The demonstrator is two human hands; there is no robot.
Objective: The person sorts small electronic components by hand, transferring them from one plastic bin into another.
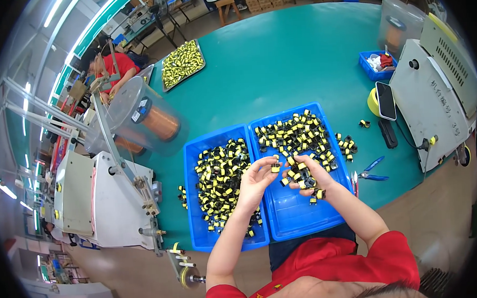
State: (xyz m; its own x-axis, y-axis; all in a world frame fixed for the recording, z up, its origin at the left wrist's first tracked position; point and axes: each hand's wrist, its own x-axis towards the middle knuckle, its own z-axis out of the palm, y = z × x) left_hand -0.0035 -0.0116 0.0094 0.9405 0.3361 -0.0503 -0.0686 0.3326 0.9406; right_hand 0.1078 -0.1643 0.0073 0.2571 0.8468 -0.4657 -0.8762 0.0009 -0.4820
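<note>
Between the thumb and fingertips of my left hand (256,181) is one small coil (275,167), black with a yellow tape band. A cluster of the same coils (302,176) fills my right hand (318,173), which is curled around them. One coil (318,194) shows at the lower edge of that hand. Both hands are over the right blue tray (305,220), whose far half is piled with loose coils (293,130). Close by on the left, a deeper blue bin (193,215) holds a heap of coils (218,182).
Grey machines (110,202) flank the green table (277,57). Copper wire spools (160,123) stand left in clear covers. Blue-handled cutters (375,176), loose coils (347,146), a phone (386,101) and a small blue box (371,71) lie right. A metal tray of coils (182,63) sits far left, near a co-worker (122,66).
</note>
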